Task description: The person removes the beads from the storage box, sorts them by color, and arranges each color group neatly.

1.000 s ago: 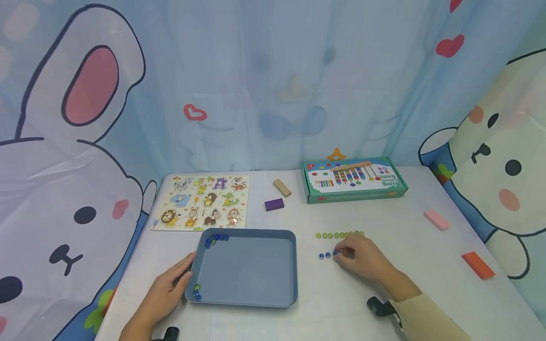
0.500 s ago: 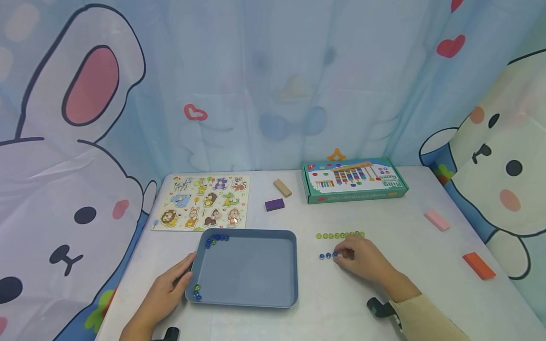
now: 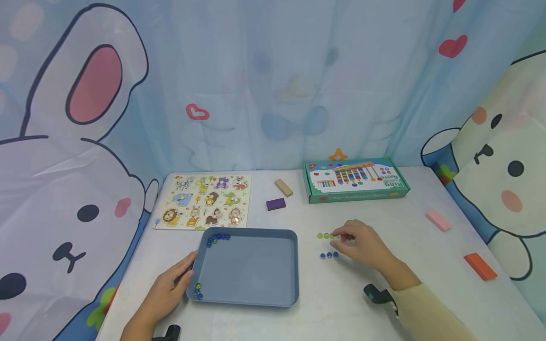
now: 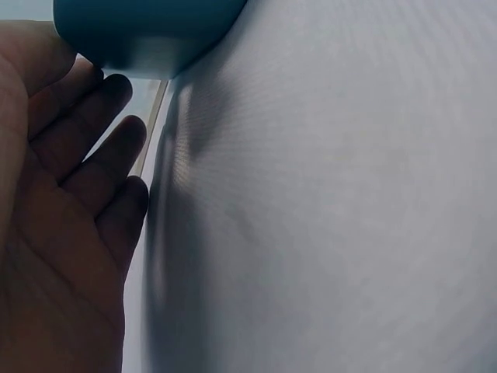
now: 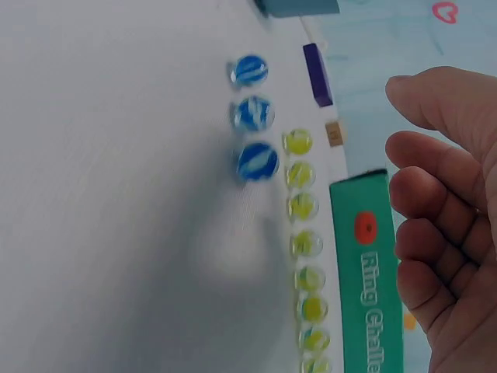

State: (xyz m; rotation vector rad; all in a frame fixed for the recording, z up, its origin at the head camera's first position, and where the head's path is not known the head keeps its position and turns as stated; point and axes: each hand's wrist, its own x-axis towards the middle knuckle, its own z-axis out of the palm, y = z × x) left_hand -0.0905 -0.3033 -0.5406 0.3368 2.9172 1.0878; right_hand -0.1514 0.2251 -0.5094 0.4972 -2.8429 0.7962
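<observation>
My left hand [image 3: 164,291] rests with loose fingers at the left wall of the blue-grey tray [image 3: 251,270]; in the left wrist view the fingertips meet the tray's side [image 4: 147,35]. Blue and green marbles [image 3: 219,237] lie in the tray's far left corner, a few more [image 3: 198,291] in its near left corner. Right of the tray, three blue marbles [image 3: 329,255] form a short row. Behind them runs a longer row of yellow-green marbles [image 5: 307,244], partly hidden in the head view by my right hand [image 3: 360,244]. That hand hovers over the rows, fingers loosely bent, holding nothing.
An animal puzzle board [image 3: 204,201] lies behind the tray. A purple block [image 3: 276,204], a wooden block [image 3: 283,187] and a green game box [image 3: 356,182] stand at the back. Pink [image 3: 438,220] and orange [image 3: 480,266] blocks lie on the right.
My right hand has let go of the third blue marble, which now stands in the row, and has lifted slightly up and back. My left hand and the tray hold their place.
</observation>
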